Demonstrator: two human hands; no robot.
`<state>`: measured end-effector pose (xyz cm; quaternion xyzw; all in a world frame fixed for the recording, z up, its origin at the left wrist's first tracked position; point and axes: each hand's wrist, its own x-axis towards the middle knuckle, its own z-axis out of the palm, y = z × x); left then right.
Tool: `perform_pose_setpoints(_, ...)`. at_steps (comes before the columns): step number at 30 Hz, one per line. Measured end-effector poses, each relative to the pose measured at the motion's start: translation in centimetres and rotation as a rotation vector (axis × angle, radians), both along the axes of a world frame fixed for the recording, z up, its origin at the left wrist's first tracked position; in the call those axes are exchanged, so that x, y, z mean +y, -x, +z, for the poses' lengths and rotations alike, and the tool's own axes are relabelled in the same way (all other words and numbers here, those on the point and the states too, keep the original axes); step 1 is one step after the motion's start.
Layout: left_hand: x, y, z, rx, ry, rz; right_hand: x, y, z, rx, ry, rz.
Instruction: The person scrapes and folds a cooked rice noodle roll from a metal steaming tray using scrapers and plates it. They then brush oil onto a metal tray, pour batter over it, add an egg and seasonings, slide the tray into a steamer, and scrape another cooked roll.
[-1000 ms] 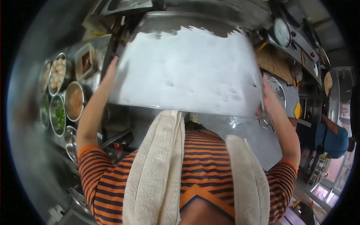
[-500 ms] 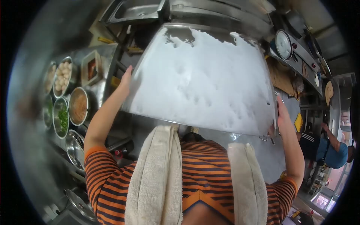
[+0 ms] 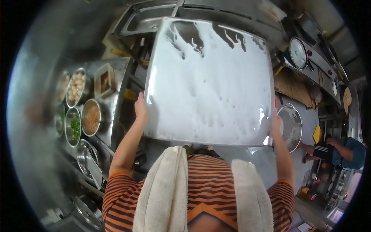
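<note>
Between my hands is a wide, rectangular metal tray [image 3: 228, 36], held out in front of my waist. A smooth layer of white liquid [image 3: 208, 92] covers most of it, with dark bare metal showing in streaks along the far end. My left hand [image 3: 141, 107] is closed on the tray's left side, its fingers partly hidden. On the opposite side my right hand [image 3: 276, 124] grips the edge near the close right corner. A small red thing [image 3: 276, 101] shows just above that hand. Beside it on the floor stands a round metal bucket [image 3: 300, 124] with white residue inside.
On the left, a steel counter [image 3: 119, 83] carries bowls of whitish balls [image 3: 76, 87], chopped greens [image 3: 75, 127] and brownish crumbs [image 3: 92, 116]. Ahead is a metal sink [image 3: 145, 21]. A lidded pot [image 3: 298, 54] sits on the right-hand counter; another person [image 3: 353, 151] is farther right.
The tray has swung slightly and now lies more squarely before me. Its white liquid has spread smoother, with longer streaks at the far end. The bucket has come into view by my right hand.
</note>
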<state>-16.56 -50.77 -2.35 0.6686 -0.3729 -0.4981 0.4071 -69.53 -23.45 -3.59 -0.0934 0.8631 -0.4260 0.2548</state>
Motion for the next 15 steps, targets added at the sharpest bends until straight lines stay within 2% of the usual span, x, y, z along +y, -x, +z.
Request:
perform_pose_setpoints(2,1.4,-1.0,1.6,0.124,0.040,0.037,-1.6,-1.3,-2.7,0.050,-0.024,-0.012)
perform_pose_setpoints(3,1.7,-1.1,4.2,0.102,0.036,0.019,-2.3,-2.1,-3.8,-0.029,0.071,-0.031)
perform_pose_setpoints(5,1.0,-0.5,8.4,-0.132,0.184,0.118,-4.1,-4.5,-6.4,-0.137,0.171,-0.054)
perform_pose_setpoints(7,-0.8,-0.2,12.5,-0.270,0.093,0.185,-7.6,-6.1,-7.8,0.035,0.465,-0.171)
perform_pose_setpoints(9,-2.9,-1.3,15.9,-0.272,0.146,-0.091,-9.4,-8.1,-4.8,-0.042,0.399,-0.095)
perform_pose_setpoints(10,-3.2,-0.9,18.3,-0.274,0.146,-0.094,-9.7,-8.5,-3.5,-0.074,0.361,-0.062)
perform_pose_setpoints(12,-3.6,0.0,22.1,-0.182,-0.071,-0.162,-9.9,-9.0,-1.5,-0.196,0.225,-0.004)
perform_pose_setpoints(13,-4.5,-0.6,21.9,-0.175,-0.077,-0.168,-9.8,-8.8,-1.0,-0.284,0.125,0.019)
perform_pose_setpoints(15,-6.5,-3.3,21.2,-0.161,-0.168,-0.280,-9.0,-8.3,0.8,-0.332,0.212,0.025)
